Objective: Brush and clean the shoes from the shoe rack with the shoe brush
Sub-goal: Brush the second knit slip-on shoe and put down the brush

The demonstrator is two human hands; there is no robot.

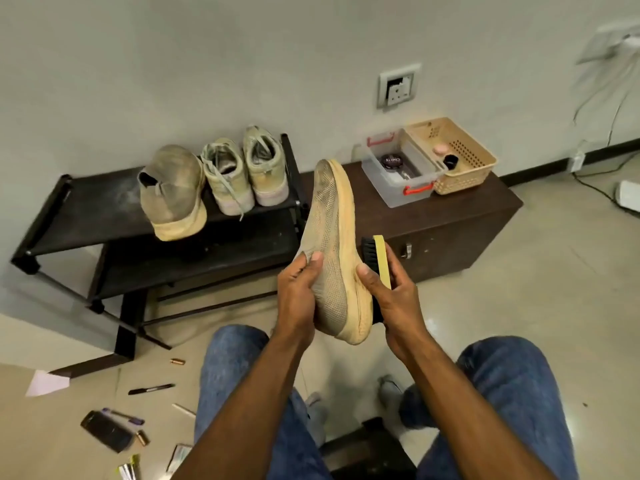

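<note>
Head view, brushing step under way: left grip [301, 292] holds tan shoe [330, 251] upright at centre, right grip [391, 299] clasps shoe brush [375, 261] against its sole at 3 o'clock; next, likely stroke along sole; remaining shoes [214, 181] wait on shoe rack [97, 199] at 10 o'clock

Black shoe rack [86, 199] carries three worn shoes [214, 181], possibly dusty.

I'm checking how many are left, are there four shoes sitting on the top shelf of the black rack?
No, only three worn shoes stand on the black shoe rack: one tan slip-on shoe and a pair of pale green lace-up sneakers.
</note>
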